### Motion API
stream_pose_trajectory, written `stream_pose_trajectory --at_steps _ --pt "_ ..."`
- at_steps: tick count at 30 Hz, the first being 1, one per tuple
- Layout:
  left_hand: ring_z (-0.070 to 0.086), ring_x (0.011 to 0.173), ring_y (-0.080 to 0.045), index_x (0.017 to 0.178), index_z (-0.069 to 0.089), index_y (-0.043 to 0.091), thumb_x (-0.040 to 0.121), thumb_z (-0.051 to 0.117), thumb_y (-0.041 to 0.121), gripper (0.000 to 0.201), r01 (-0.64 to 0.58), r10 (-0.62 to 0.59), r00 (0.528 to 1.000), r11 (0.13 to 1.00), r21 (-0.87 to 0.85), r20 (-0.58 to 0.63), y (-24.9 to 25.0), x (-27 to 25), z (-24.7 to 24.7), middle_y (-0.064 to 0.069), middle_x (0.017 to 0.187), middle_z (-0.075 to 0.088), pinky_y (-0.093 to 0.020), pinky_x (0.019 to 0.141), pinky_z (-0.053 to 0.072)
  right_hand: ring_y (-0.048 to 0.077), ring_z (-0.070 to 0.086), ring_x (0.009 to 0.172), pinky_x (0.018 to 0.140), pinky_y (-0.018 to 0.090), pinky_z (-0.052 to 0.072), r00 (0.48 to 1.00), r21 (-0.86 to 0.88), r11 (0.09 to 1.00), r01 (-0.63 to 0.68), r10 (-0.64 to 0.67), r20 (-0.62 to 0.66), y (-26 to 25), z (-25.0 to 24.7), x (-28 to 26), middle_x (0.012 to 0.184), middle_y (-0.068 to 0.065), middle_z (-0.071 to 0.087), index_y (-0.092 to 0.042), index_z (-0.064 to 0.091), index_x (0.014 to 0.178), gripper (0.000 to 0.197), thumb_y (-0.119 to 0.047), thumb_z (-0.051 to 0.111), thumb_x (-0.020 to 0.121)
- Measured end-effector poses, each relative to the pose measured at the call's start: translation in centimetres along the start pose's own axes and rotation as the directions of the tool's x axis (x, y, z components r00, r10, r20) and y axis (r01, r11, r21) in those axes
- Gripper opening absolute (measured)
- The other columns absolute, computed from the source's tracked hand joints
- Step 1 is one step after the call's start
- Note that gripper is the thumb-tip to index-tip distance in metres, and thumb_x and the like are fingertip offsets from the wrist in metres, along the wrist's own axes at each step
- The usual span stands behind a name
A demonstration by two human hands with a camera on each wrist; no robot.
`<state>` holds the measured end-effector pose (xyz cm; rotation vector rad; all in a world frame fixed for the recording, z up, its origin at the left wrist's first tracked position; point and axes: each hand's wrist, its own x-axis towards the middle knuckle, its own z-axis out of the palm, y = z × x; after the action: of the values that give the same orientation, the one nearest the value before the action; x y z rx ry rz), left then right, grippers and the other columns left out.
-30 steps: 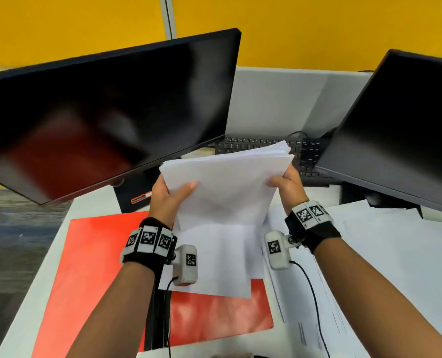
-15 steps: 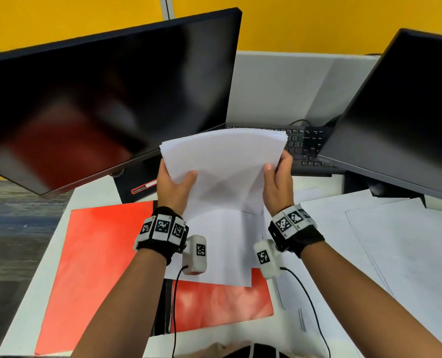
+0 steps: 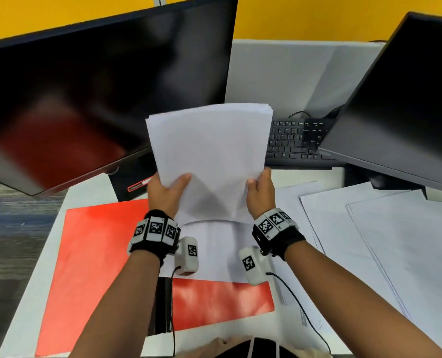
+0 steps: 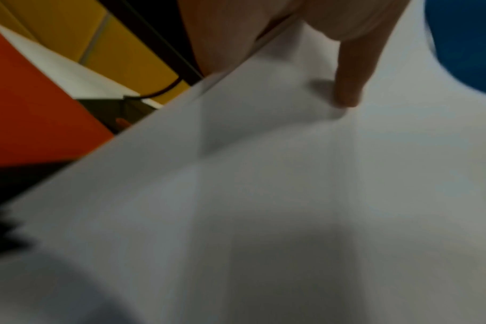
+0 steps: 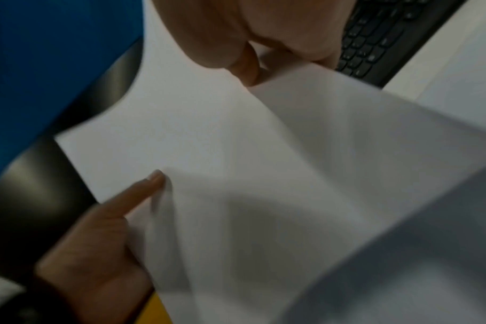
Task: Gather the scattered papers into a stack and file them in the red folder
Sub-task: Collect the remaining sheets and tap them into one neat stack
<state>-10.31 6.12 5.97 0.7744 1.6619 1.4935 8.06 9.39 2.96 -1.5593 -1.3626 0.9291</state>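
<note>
**Stack in hand, loose sheets left on the desk**

While the stack of papers (image 3: 209,151) is held upright in both hands above the desk (image 3: 47,293), filing has not started. Judged from the layout, gathering is partly done: several loose sheets (image 3: 369,241) lie spread toward the desk's right edge, overlapping one another, not yet collected. Red folder (image 3: 90,254) lies flat at the desk's left side, near the front edge. One white sheet (image 3: 214,254) lies across its right half; whether that one is already filed I cannot tell.

Left hand (image 3: 167,193) grips the stack's lower left edge, thumb laid across the front face, fingers hidden behind. Right hand (image 3: 259,195) grips the lower right edge, thumb on the front, fingers wrapped behind; the right wrist view shows them curled round the paper edge. Both forearms reach forward, roughly parallel, wrists level. Stack stands tall side up, top edges slightly fanned at the upper right corner, so squaring looks unfinished. Lower part bows between the hands.

Left to do, by my reading: collect the right-side sheets, square up, put everything in the folder.
</note>
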Motion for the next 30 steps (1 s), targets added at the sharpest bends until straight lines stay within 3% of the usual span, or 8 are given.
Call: stream_pose_trajectory --at_steps 3,5,7,13,17,22,26,30 --pt "0.063 0.063 0.011 0.103 0.063 0.015 0.071 0.080 0.009 0.038 -0.015 0.011 0.999 0.997 0.077 0.050 0.9 0.9 -1.9 0.008 0.085 0.065 -0.008 0.059 0.050 0.020 0.048 0.085 0.074 0.024 0.037 0.987 -0.008 0.990 -0.141 0.141 0.078 -0.4 0.7 -0.7 0.079 -0.003 0.049 -0.009 0.038 0.103 0.017 0.001 0.039 0.090" --pt "0.065 0.062 0.008 0.106 0.065 0.013 0.069 0.081 0.009 0.041 0.064 -0.077 0.991 0.991 0.117 0.110 0.3 1.2 -3.4 0.006 0.088 0.067 -0.011 0.058 0.051 0.027 0.056 0.100 0.088 0.031 0.044 0.940 -0.044 0.957 -0.288 0.292 0.176 -0.1 1.3 -1.1 0.101 0.009 0.058 -0.002 0.043 0.115 0.026 0.002 0.039 0.089" --pt "0.070 0.072 -0.002 0.107 0.067 0.010 0.068 0.082 0.009 0.042 0.178 -0.205 0.967 0.969 0.174 0.149 -1.2 1.1 -4.9 0.000 0.094 0.071 -0.017 0.058 0.053 0.031 0.053 0.117 0.097 0.033 0.041 0.858 -0.146 0.901 -0.409 0.434 0.273 0.8 2.3 -1.5 0.123 0.017 0.054 0.002 0.038 0.133 0.041 0.002 0.038 0.091" --pt "0.068 0.087 -0.032 0.111 0.066 0.001 0.076 0.071 -0.001 0.036 0.495 -0.549 0.819 0.823 0.278 0.169 -5.3 -0.6 -7.9 -0.019 0.105 0.070 -0.035 0.072 0.053 0.028 0.050 0.119 0.098 0.032 0.040 0.684 -0.366 0.784 -0.502 0.619 0.387 3.8 4.2 -4.2 0.118 0.013 0.053 0.001 0.034 0.137 0.042 -0.001 0.036 0.095" --pt "0.064 0.101 -0.036 0.117 0.062 -0.001 0.075 0.071 -0.004 0.043 0.408 -0.466 0.882 0.827 0.387 0.067 -6.4 0.0 -8.5 -0.021 0.112 0.066 -0.040 0.083 0.048 0.030 0.046 0.120 0.099 0.034 0.037 0.685 -0.566 0.704 -0.429 0.662 0.303 4.1 4.7 -4.3 0.117 0.010 0.050 -0.005 0.050 0.125 0.039 -0.006 0.040 0.088" --pt "0.059 0.112 -0.039 0.122 0.058 -0.003 0.077 0.070 -0.005 0.047 0.370 -0.427 0.904 0.814 0.447 0.029 -7.2 0.8 -8.8 -0.022 0.123 0.061 -0.039 0.087 0.043 0.035 0.042 0.123 0.107 0.041 0.037 0.678 -0.474 0.604 -0.641 0.735 0.020 4.4 2.6 -3.0 0.137 0.017 0.032 -0.008 0.033 0.134 0.052 -0.015 0.051 0.085" --pt "0.059 0.111 -0.038 0.122 0.057 -0.003 0.078 0.070 -0.003 0.047 0.339 -0.408 0.912 0.815 0.470 0.049 -7.6 1.0 -8.9 -0.024 0.123 0.061 -0.038 0.086 0.042 0.030 0.048 0.121 0.093 0.031 0.039 0.568 -0.331 0.592 -0.734 0.804 0.177 5.7 2.7 -2.4 0.145 0.017 0.034 -0.004 0.009 0.147 0.084 -0.013 0.059 0.080" --pt "0.059 0.103 -0.032 0.124 0.056 0.000 0.077 0.070 -0.003 0.049 0.315 -0.379 0.922 0.851 0.420 0.078 -7.8 0.5 -9.5 -0.023 0.121 0.062 -0.039 0.086 0.042 0.026 0.057 0.095 0.084 0.030 0.045 0.581 -0.449 0.605 -0.658 0.787 0.209 6.9 3.5 -2.3 0.112 0.008 0.054 -0.002 0.040 0.133 0.073 -0.023 0.064 0.067"
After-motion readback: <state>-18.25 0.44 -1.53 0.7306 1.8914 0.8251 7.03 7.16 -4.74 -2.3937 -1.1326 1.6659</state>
